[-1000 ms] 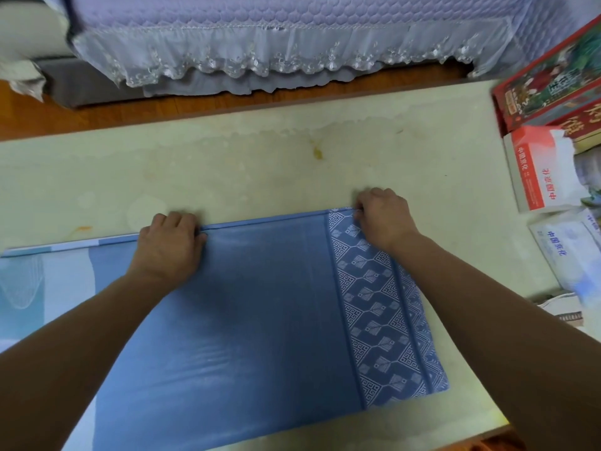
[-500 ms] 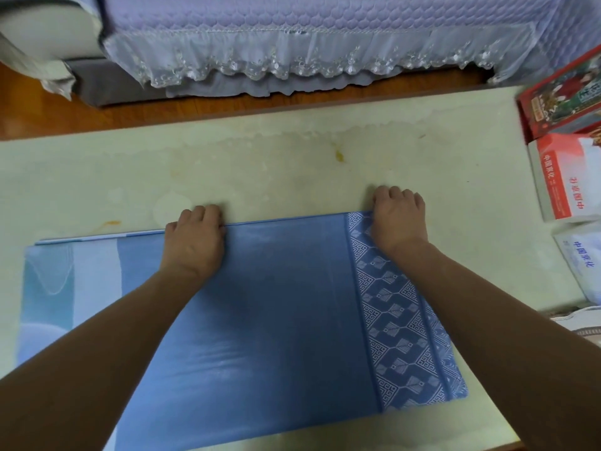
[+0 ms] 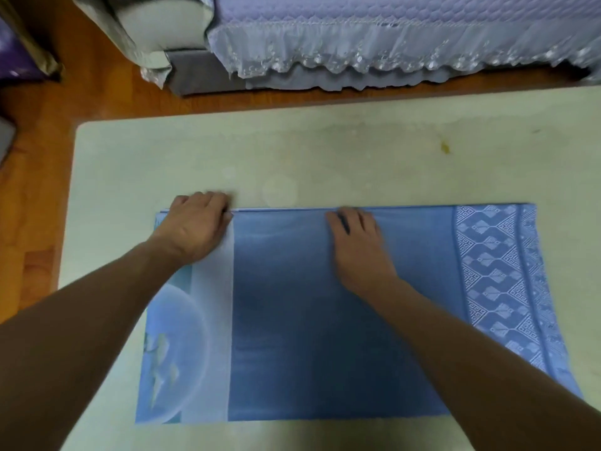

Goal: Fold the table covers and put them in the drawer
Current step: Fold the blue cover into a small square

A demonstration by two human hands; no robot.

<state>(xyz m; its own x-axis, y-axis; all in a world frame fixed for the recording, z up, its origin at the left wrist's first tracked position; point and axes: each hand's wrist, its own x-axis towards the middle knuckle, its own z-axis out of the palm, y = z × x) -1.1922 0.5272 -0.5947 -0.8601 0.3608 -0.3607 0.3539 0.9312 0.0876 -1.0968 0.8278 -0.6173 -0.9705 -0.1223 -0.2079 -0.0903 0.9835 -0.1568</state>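
Note:
A blue table cover (image 3: pixel 292 320) lies folded flat on the pale table (image 3: pixel 292 157). It has a white patterned band at its right end and a pale bubble print at its left end. My left hand (image 3: pixel 195 227) presses on the cover's far edge near the left corner, its bent fingers reaching over the edge onto the table. My right hand (image 3: pixel 357 247) lies palm down on the cover at the middle of the far edge, fingertips touching the fold line. No drawer is in view.
A sofa with a lilac lace-trimmed cover (image 3: pixel 390 37) stands beyond the table's far edge. Wooden floor (image 3: pixel 35 190) shows at the left, past the table's rounded corner. A small yellow stain (image 3: pixel 445 146) marks the table at far right.
Both hands have slid left along the cover's far folded edge. The view has swung left, so the boxes at the right have left the frame.

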